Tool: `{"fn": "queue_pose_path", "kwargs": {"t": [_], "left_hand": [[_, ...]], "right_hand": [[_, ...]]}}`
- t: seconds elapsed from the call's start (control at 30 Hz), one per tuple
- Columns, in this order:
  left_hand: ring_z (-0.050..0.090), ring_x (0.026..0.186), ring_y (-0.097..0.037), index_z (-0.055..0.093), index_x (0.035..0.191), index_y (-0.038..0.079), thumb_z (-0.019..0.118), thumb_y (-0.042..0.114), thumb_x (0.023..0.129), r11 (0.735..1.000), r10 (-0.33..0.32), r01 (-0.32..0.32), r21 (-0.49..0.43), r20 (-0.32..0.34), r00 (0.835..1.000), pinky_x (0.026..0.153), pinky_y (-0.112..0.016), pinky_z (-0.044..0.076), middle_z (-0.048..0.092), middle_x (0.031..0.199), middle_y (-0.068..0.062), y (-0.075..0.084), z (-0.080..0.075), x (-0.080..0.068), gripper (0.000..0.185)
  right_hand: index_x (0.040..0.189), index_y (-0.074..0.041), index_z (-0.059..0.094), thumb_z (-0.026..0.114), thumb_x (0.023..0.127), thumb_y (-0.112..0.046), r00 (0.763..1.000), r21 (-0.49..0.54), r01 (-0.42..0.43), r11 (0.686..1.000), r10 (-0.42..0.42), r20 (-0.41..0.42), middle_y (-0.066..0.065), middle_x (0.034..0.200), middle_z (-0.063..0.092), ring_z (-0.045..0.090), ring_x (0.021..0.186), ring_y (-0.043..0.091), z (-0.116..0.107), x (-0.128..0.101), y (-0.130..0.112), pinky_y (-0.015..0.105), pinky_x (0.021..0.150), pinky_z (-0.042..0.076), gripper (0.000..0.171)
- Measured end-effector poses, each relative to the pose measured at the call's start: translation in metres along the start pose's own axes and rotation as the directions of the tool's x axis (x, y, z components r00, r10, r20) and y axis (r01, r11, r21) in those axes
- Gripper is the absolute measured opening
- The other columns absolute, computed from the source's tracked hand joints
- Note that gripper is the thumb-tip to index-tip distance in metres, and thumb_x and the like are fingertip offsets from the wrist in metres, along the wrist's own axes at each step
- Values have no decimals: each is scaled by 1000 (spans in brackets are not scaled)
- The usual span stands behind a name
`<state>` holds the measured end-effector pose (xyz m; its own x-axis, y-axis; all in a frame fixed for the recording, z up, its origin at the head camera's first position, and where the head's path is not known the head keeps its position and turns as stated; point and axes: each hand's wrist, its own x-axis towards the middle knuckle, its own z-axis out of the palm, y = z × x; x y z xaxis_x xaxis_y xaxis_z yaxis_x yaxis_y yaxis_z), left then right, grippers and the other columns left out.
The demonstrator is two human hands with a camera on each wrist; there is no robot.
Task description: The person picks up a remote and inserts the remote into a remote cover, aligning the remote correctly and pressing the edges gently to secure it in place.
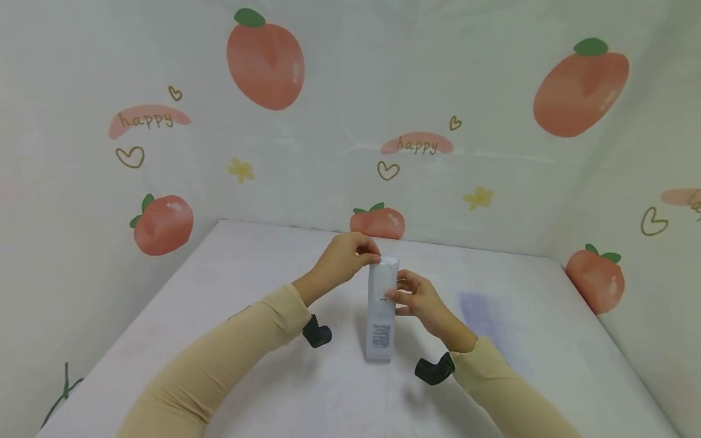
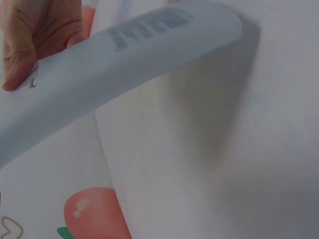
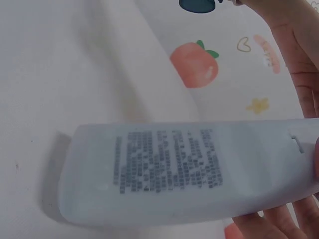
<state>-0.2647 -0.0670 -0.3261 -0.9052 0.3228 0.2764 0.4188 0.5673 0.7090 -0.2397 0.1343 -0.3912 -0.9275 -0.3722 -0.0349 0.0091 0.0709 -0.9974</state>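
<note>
Left hand [image 1: 344,258] pinching cap of bottle [image 1: 381,310], fingers together on top, likely for twisting. Bottle upright mid-table [image 1: 230,286], base on surface. Right hand [image 1: 418,299] wrapped round body, fingers clamped, steadying it.

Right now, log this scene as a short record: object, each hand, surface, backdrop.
object: pale bottle with a printed label, standing upright on its base
left hand: left hand pinches the bottle's white cap at the top
right hand: right hand holds the bottle's body, thumb at the front
surface: white table
backdrop: white curtain printed with peaches, hearts and "happy"
</note>
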Motion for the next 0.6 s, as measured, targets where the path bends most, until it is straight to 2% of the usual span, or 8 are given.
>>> {"fn": "queue_pose_path", "kwargs": {"t": [0.1,0.2,0.37,0.43,0.5,0.6], "left_hand": [[54,76,-17,67,85,10,70,16,89,997,-4,3,73,4,1000,64,-24,47,59,85,-2,2,4,-1,7],[53,77,-18,66,87,7,65,14,93,993,-3,4,121,-7,1000,66,-25,46,58,87,-4,4,11,0,9],[55,83,-17,64,88,6,62,11,94,984,18,-9,180,-50,999,72,-27,48,60,90,-6,4,24,-1,9],[55,83,-17,64,88,6,62,11,94,982,21,-8,187,-63,998,72,-27,49,60,90,-5,3,28,-2,8],[55,81,-16,64,88,7,62,12,94,989,7,3,148,-67,998,70,-26,48,59,90,-5,2,29,-3,8],[56,77,-15,65,91,6,63,14,94,998,-54,52,-42,-56,997,69,-26,50,62,90,-7,-2,29,-3,8]], "right_hand": [[123,12,46,64,93,-7,1000,-9,-3,1000,2,-28,-2,97,62,63,90,13,4,0,-1,45,80,58,40],[123,12,48,61,93,-4,995,-20,-17,1000,15,-95,-1,95,62,63,89,13,7,-1,-3,45,80,58,36],[118,10,53,61,92,-4,966,1,-62,998,61,-250,1,89,65,63,82,13,16,0,-6,40,75,58,31],[116,10,53,62,92,-5,955,27,-72,997,77,-285,1,86,65,63,78,12,18,1,-7,37,72,58,29],[116,10,52,61,93,-6,952,51,-77,996,89,-292,-1,84,65,63,76,11,19,1,-7,34,70,58,29],[119,7,50,59,96,-10,953,105,-76,992,103,-284,-3,85,64,65,76,11,15,2,-8,32,70,58,30]]}}
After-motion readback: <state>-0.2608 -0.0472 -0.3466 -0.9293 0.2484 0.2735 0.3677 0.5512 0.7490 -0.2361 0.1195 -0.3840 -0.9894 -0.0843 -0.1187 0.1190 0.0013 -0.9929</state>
